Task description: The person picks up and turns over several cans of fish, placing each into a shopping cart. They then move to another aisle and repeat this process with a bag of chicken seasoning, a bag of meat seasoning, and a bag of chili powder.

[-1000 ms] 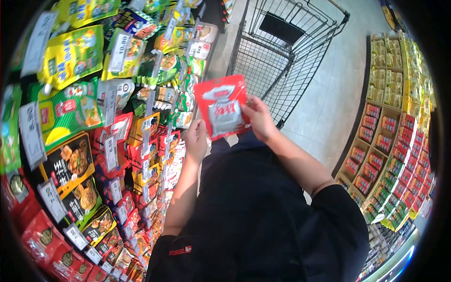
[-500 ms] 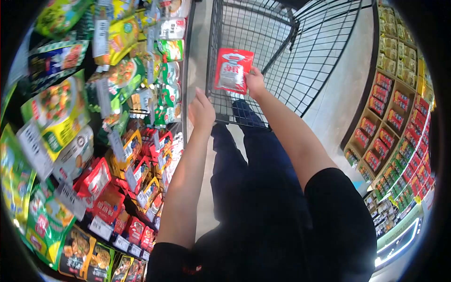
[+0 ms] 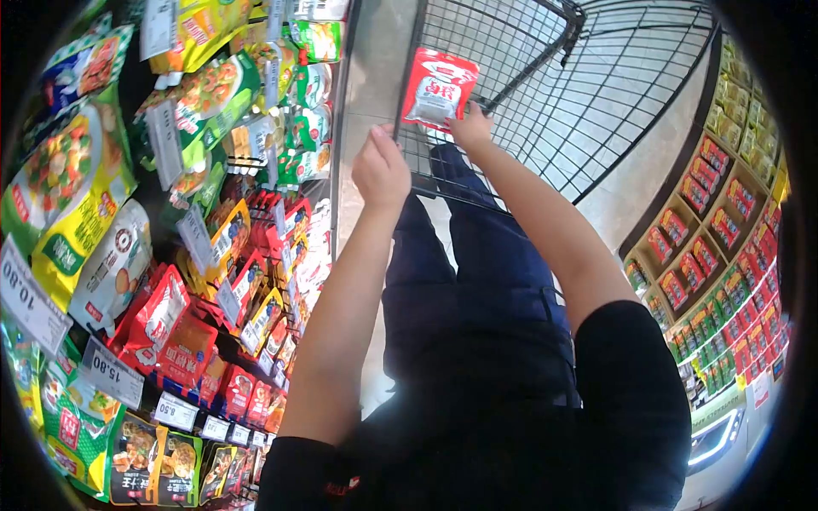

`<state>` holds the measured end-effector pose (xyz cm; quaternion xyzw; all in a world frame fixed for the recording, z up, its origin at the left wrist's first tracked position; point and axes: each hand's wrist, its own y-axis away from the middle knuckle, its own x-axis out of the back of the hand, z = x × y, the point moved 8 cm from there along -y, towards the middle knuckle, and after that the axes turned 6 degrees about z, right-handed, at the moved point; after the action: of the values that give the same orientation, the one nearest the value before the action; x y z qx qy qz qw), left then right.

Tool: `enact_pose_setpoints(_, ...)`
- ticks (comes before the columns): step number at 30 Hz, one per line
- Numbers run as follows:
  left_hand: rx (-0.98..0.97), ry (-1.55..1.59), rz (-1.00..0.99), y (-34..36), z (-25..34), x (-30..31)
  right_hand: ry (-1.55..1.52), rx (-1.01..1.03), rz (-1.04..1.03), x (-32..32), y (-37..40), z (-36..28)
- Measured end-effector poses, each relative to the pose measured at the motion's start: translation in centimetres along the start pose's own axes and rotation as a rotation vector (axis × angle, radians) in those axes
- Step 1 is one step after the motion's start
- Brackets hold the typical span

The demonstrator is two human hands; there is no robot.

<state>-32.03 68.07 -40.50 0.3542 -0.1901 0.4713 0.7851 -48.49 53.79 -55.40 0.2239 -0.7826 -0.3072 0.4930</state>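
Note:
A red and white food packet (image 3: 440, 88) is over the near left part of a black wire shopping cart (image 3: 545, 140). My right hand (image 3: 471, 128) pinches the packet at its lower right corner; some of the fingers are hidden behind it. My left hand (image 3: 381, 169) is closed at the cart's near left corner, its fingers curled against the wire edge. How far these fingers wrap round the wire is hard to make out.
On the left, shelves hold hanging bags of food, among them a green and yellow bag (image 3: 64, 183) and red pouches (image 3: 158, 315), with price tags (image 3: 111, 372). To the right stands a shelf of boxed red packs (image 3: 694, 264). My legs (image 3: 503, 247) are just behind the cart.
The packet and my right hand have moved up and slightly right in view, along with the cart. My left hand has gone from outstretched fingers to curled ones at the cart's edge.

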Motion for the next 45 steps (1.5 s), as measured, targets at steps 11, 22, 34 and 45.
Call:
enact_pose_setpoints(11,0.142,0.293,-0.142,0.4,-5.8,0.6,0.343,0.744,-0.567,4.8,15.2,-3.8)
enact_pose_setpoints(22,0.122,0.638,-0.014,12.2,-9.0,16.0,-0.285,0.635,-0.753,3.1,29.7,-11.3)
enact_pose_setpoints(34,-0.037,0.870,0.621,13.6,-8.8,39.9,-0.477,1.450,-0.733,-3.4,48.1,-31.3)
enact_pose_setpoints(45,-0.002,0.948,0.524,11.4,-7.8,41.5,-0.565,1.033,-1.086,-4.8,51.3,-33.1)
